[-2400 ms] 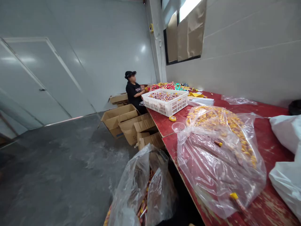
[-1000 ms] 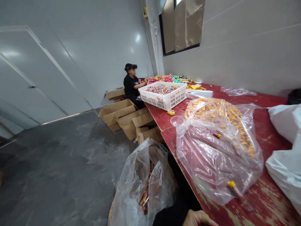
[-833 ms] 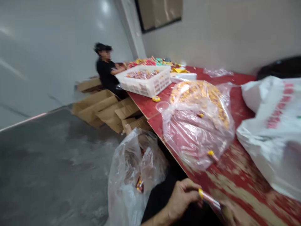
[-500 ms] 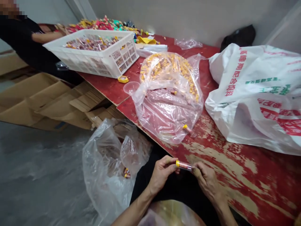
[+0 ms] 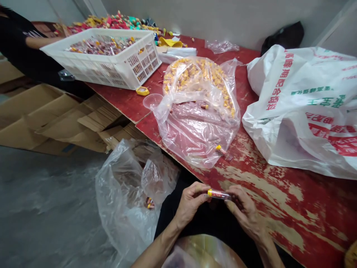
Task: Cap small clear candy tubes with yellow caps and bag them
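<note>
Between my two hands lies a small clear tube with a yellow cap (image 5: 219, 194) and red print on its side, held roughly level above my lap. My left hand (image 5: 192, 203) pinches the yellow-capped end between thumb and fingers. At the opposite end, my right hand (image 5: 244, 208) grips the tube with thumb below and fingers above. Just beyond, a similar yellow-capped tube (image 5: 221, 149) lies by the near edge of a clear plastic bag (image 5: 192, 130), whose far part is full of small yellow-capped pieces.
A white crate (image 5: 111, 72) of wrapped items stands at the far left of the red table (image 5: 279, 208). A white woven sack (image 5: 301, 111) lies right. An open plastic bag (image 5: 119, 193) hangs below the edge, near cardboard boxes (image 5: 52, 115). A person (image 5: 25, 44) stands behind the crate.
My right thumb has shifted lower under the tube's end, and the fingers have lifted over it. My left hand keeps its pinch. The view has tilted slightly.
</note>
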Available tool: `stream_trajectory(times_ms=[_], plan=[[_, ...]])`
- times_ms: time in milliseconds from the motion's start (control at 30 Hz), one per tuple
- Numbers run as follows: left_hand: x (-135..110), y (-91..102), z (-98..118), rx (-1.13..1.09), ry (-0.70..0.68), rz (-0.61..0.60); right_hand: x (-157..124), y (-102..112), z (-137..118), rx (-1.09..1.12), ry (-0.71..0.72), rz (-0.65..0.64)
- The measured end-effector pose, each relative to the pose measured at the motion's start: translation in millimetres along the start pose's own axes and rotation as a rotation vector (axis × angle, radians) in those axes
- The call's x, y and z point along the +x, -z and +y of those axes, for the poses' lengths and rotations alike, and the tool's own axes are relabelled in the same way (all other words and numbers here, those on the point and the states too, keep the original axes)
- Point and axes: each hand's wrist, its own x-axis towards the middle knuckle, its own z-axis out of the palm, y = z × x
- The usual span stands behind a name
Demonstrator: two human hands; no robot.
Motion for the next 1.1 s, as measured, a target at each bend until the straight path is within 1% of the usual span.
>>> stream_trajectory(times_ms=[133, 200, 333, 433, 600, 667, 767, 900, 1100], plan=[[0, -0.4, 0, 0.022, -0.013, -0.006, -1, -1, 0, -0.029, -0.001, 0.016], [0, -0.6, -2, 0.008, -0.007, 0.003, -2, -2, 1, -0.061, -0.043, 0.031], [-1, -0.5, -5, 0.014, -0.016, 0.006, -1, -5, 2, -0.093, -0.123, 0.0], [-1, -0.1, -6, 0.011, -0.027, -0.006, -1, -7, -1, -0.072, -0.091, 0.029], [-2, 0.0, -5, 0.01, -0.017, 0.0, -1, -9, -5, -0.014, 0.02, 0.055], [-1, 0.1, -4, 0.007, -0.014, 0.006, -1, -9, -4, 0.0, 0.04, 0.07], [-2, 0.9, -5, -0.014, -0.011, 0.008, -2, -7, 0, 0.022, 0.03, 0.073], [-2, 2.5, -5, -0.034, -0.015, 0.002, -3, -4, 5, 0.033, 0.003, 0.022], [-2, 2.1, -6, -0.041, 0.014, 0.033, -4, -3, 11, 0.046, 0.016, -0.021]])
